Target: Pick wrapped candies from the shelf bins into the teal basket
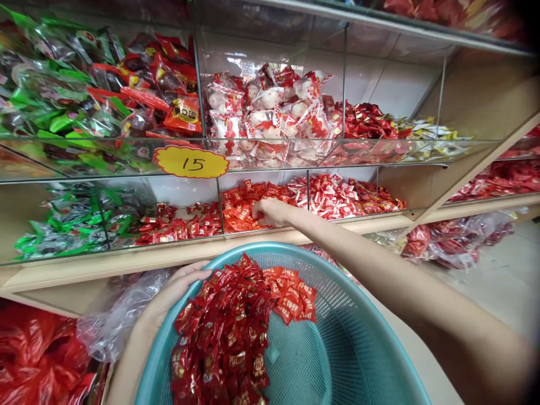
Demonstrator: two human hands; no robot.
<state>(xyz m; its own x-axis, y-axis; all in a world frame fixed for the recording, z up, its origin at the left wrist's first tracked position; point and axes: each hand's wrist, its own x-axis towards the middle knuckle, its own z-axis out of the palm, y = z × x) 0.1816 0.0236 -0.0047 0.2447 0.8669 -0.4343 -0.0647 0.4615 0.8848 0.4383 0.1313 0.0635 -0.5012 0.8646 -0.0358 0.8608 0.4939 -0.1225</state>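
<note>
1. The right hand [273,212] reached into the lower shelf [211,250], its fingers bent down and pressed into a heap of red wrapped candies [242,211] in the middle compartment. Whether the fingers had closed on any piece could not be told, since the fingertips were buried among the wrappers.
2. The left hand [177,292] gripped the near-left rim of a teal plastic basket [358,349], the thumb curled over the rim's edge and the other fingers hidden beneath it.
3. Inside the basket lay a pile of red candies [236,332] of the same kind, heaped against its left wall and spreading towards its middle; the right part of the mesh floor was bare.
4. The basket was held just below the front edge of the lower shelf, under the compartment that the right hand worked in.
5. Glass dividers split the lower shelf: green-wrapped sweets [67,225] towards its left end, small red sweets [181,225] next to them, and red-and-white sweets [337,197] right of the hand.
6. On the upper shelf sat white-and-red packets [270,112] in the middle compartment, with green packets [42,95] towards its left end.
7. A yellow price tag [190,162] reading 15 was stuck on the upper shelf's front glass.
8. Clear plastic bags [113,315] lay under the lower shelf beside the left hand.
</note>
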